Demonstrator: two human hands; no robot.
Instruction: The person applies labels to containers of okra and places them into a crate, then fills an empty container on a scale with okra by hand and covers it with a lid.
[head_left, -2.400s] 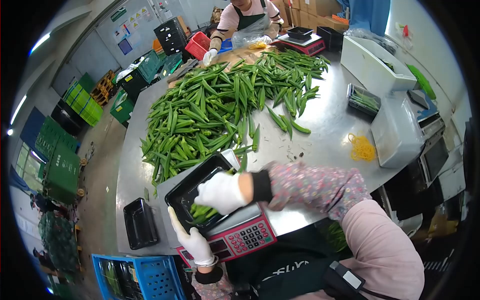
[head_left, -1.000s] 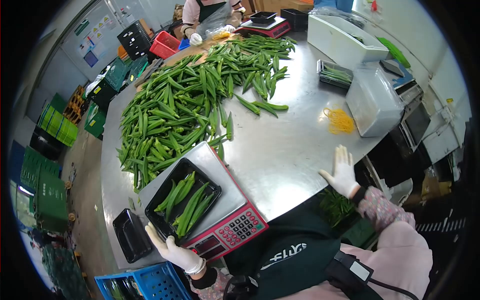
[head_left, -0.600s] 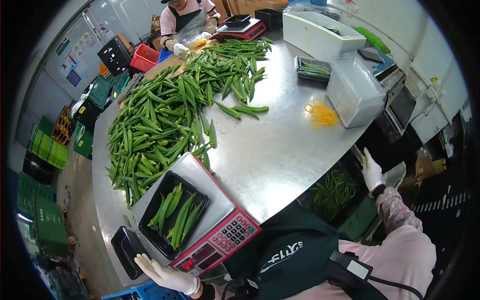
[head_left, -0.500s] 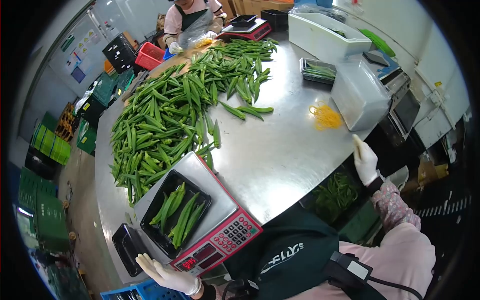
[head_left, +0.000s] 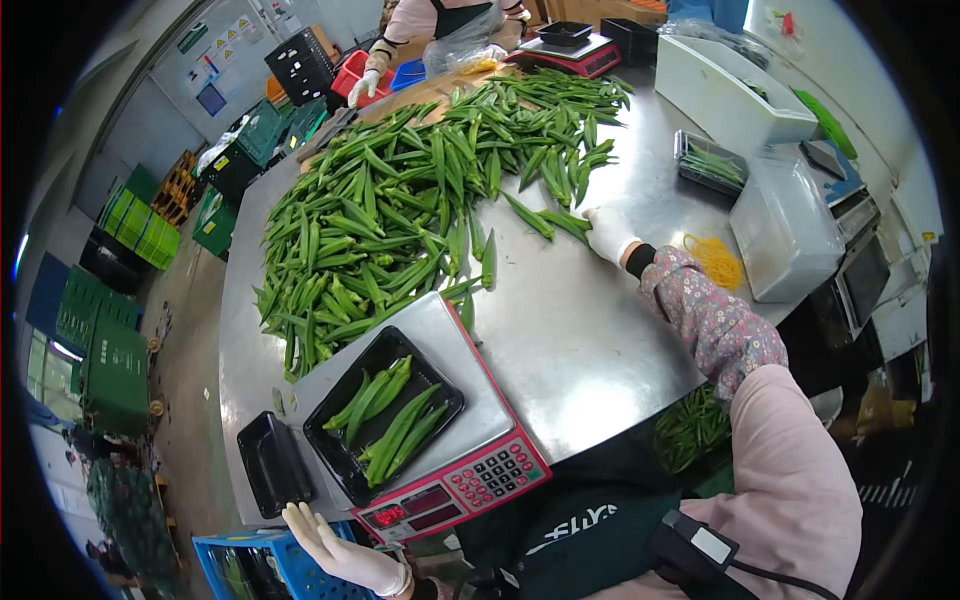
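Note:
My right hand (head_left: 609, 236), in a white glove, is curled over the loose okra pods (head_left: 545, 215) at the right edge of the pile. One pod's tip meets its fingers, and the hand covers part of what lies there. My left hand (head_left: 345, 557), gloved too, is open with fingers stretched out beside the front left corner of the red digital scale (head_left: 505, 460). On the scale sits a black tray (head_left: 345, 465) with several okra pods (head_left: 405, 435) in two groups. A second black tray (head_left: 272, 465) lies left of the scale, near my left hand.
A large okra pile (head_left: 370, 240) covers the table's left and middle. At right are yellow rubber bands (head_left: 714, 262), clear plastic lids (head_left: 785, 235), a packed tray (head_left: 710, 163) and a white foam box (head_left: 730, 95). Across the table stands a co-worker (head_left: 410, 22) near another scale (head_left: 570, 58).
My right hand has moved from beside the table's right edge onto the loose okra. My left hand stays open near the scale. The view has shifted, and the co-worker's hand has moved toward the red basket.

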